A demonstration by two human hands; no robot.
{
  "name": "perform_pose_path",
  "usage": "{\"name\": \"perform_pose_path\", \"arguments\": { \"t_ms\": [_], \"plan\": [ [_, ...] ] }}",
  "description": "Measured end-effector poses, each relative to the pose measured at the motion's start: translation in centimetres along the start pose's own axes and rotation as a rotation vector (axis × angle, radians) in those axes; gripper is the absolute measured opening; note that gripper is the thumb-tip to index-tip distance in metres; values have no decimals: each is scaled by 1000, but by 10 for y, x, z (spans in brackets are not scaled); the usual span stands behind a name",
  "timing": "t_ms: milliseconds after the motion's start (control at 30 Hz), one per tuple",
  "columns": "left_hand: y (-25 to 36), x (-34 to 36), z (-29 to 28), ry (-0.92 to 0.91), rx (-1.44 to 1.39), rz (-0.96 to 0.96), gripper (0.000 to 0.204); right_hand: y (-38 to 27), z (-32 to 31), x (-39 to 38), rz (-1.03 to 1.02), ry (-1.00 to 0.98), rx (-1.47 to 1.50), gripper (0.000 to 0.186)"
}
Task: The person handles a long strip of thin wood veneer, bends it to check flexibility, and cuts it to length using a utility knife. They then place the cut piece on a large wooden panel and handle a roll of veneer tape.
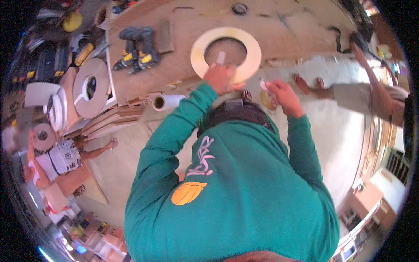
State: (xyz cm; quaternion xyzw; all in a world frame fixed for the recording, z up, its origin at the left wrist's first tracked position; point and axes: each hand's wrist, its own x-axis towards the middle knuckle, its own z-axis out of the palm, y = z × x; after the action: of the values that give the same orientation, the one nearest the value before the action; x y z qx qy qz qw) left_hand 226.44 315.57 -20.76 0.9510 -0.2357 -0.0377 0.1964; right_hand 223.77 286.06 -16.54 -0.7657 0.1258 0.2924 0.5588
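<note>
My left hand (220, 78) is closed on the near rim of a wide, flat cream coil (252, 52), which looks like edge banding. Inside the coil's opening, a short pale strip (221, 57) shows just beyond my left fingers. To the right, apart from the coil, my right hand (283, 96) pinches a small whitish piece (262, 82) between thumb and fingers. Beside that hand is a yellowish ring (266, 100) like a roll of tape; whether the hand also holds it, I cannot tell.
Two yellow-and-black cordless drills (139, 50) lie on the workbench (183, 26) ahead. A black ring (239, 8) sits farther back. Large coils (91, 88), stacked boards (109, 122) and a white roll (168, 102) are at left. One person (366, 96) stands right, another (65, 157) left.
</note>
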Motion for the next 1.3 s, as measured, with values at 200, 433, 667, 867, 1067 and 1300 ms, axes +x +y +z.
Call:
{"name": "perform_pose_path", "arguments": {
  "t_ms": [200, 433, 667, 867, 1067, 1300],
  "plan": [
    [-36, 0, -43, 247, 123, -3, 65, -5, -7, 2, -54, 75, 138, 34],
    [-37, -2, -36, 128, 71, -47, 67, -7, -19, -4, -52, 115, 112, 34],
    [-60, 43, 5, 146, 174, -74, 77, -7, -43, -4, -70, 133, 153, 34],
    [-113, 81, -18, 70, 179, -184, 82, -11, -60, -3, -130, 110, 168, 36],
    [-77, 44, -46, 261, 166, -319, 95, -10, -56, -8, -141, 89, 271, 35],
    [-48, -48, -4, 365, -18, -436, 78, -17, -30, -5, -110, -51, 182, 29]
  ]
}}
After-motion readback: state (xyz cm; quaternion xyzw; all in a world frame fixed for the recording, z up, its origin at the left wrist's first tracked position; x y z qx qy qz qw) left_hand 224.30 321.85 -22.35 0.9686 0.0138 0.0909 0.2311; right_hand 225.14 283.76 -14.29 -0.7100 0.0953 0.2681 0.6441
